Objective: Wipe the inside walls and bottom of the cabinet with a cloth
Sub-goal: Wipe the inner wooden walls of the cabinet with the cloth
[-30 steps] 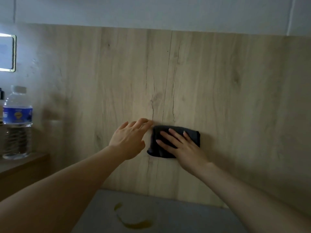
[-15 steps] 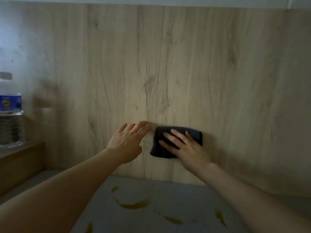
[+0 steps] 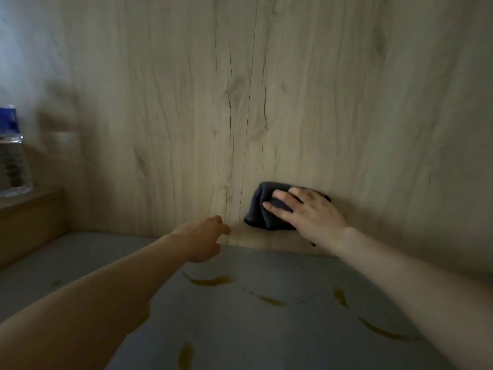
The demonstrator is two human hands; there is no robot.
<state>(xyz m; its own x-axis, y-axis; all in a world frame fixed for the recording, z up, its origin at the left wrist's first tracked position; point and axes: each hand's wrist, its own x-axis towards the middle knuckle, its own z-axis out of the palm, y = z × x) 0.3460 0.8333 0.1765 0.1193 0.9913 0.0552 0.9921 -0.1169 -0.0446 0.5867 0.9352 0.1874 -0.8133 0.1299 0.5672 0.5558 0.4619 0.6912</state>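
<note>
Pressing cloth flat against back wall just above floor with straight-fingered right hand, left hand loosely curled, empty; best kept flat, strokes overlapping, before yellow smears below.

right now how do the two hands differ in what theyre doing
The right hand lies flat with straight fingers pressing the dark cloth against the wooden back wall; the left hand holds nothing, its fingers loosely curled. The right hand sits higher up the wall; the left hand is lower, near the seam where the wall meets the grey bottom. Both reach forward on bare forearms.
</note>
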